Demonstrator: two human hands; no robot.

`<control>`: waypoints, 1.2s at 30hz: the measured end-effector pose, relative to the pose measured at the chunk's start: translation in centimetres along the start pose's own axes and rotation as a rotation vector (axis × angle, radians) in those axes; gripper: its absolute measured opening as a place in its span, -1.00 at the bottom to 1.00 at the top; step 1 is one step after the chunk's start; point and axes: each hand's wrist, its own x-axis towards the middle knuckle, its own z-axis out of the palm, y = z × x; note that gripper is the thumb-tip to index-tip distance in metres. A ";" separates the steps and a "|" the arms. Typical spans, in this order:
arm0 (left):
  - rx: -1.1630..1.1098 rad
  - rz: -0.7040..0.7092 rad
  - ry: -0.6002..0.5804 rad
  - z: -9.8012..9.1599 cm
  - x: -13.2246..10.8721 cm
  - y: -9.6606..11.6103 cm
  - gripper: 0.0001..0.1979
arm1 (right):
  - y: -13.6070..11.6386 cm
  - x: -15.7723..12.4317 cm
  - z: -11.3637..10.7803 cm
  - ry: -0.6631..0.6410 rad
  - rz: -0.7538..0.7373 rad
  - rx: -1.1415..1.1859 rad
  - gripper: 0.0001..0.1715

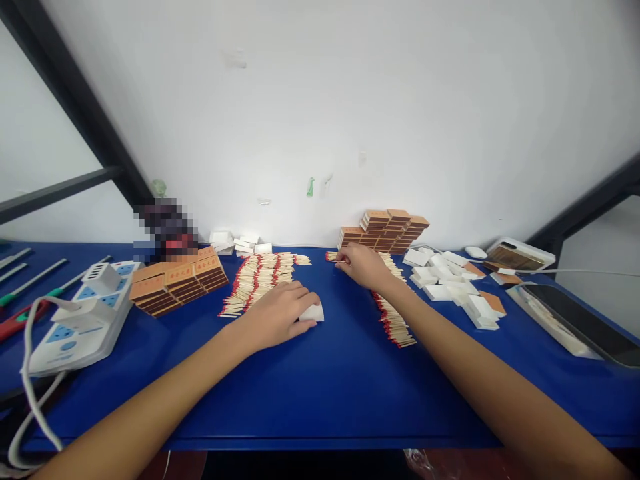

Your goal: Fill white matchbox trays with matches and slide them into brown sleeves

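Observation:
My left hand point(280, 313) is closed on a small white matchbox tray point(314, 313), its thumb and fingers at the sides; the inside of the tray cannot be made out. Beside and behind this hand lie rows of red-tipped matches point(257, 280). My right hand point(363, 265) reaches farther out, thumb and fingertips pinched on matches at the far end of another row; how many are in the pinch is unclear. More matches point(395, 320) from that row stretch toward me beneath my right forearm.
Matchbox sleeves stand stacked at the back point(395, 230) and at left point(180, 283). White trays point(445, 277) pile up at right, with others point(245, 243) by the wall. A power strip point(85, 320) with cables sits left; a phone point(590, 320) lies right on the blue table point(320, 393).

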 end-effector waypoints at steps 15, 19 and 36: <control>-0.117 -0.098 0.041 0.8 -1.4 -1.5 -0.69 | -1.6 1.4 1.1 -0.021 -0.078 0.056 -0.80; -0.116 -0.110 0.037 0.9 -1.3 -1.5 -0.68 | -3.6 1.8 2.2 0.036 -0.187 0.209 -0.86; -0.101 -0.104 0.037 0.8 -1.3 -1.7 -0.71 | -4.8 3.1 4.1 0.039 -0.189 0.283 -0.94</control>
